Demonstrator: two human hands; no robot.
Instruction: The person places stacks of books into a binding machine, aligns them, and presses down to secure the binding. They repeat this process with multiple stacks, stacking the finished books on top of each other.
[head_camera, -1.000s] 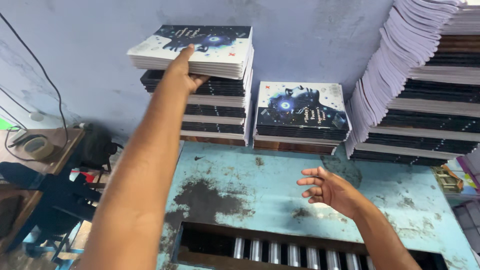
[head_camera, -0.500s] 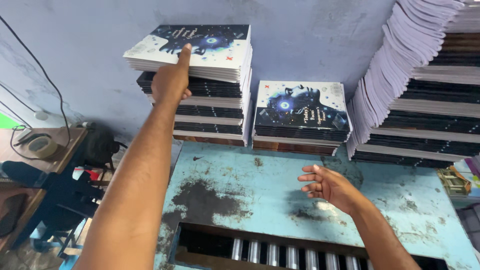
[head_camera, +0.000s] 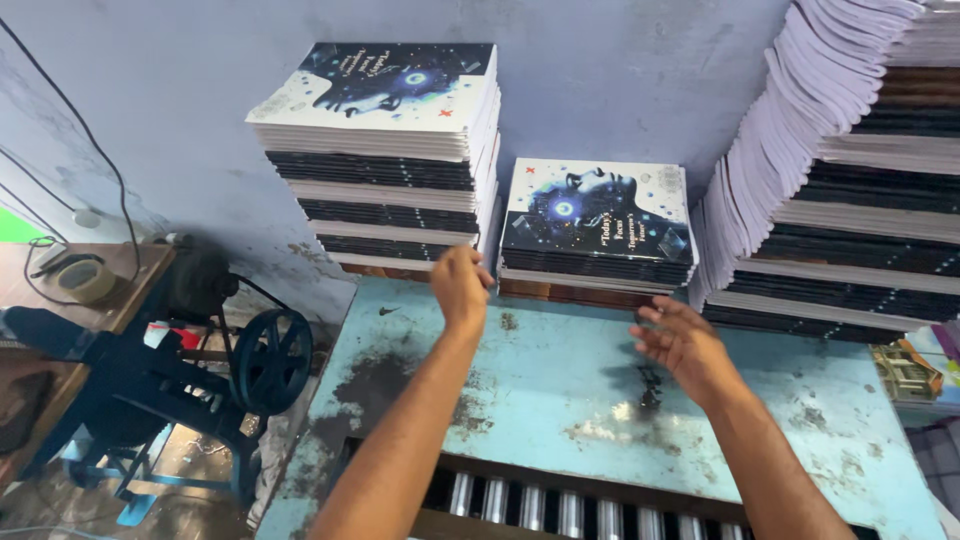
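A tall stack of books with dark starry covers stands at the back left of a worn light-blue metal table. A shorter stack of the same books stands beside it in the middle. My left hand hovers with curled fingers, holding nothing, between the two stacks near their bases. My right hand is spread out with fingers apart, just above the table in front of the shorter stack.
A high, leaning pile of books and white sheets fills the right side. Metal rollers sit in a slot at the table's near edge. A dark machine with a wheel stands left of the table, against a grey wall.
My left hand has come down from the top of the tall stack to near the table, between the stacks. My right hand stayed over the table, fingers still spread.
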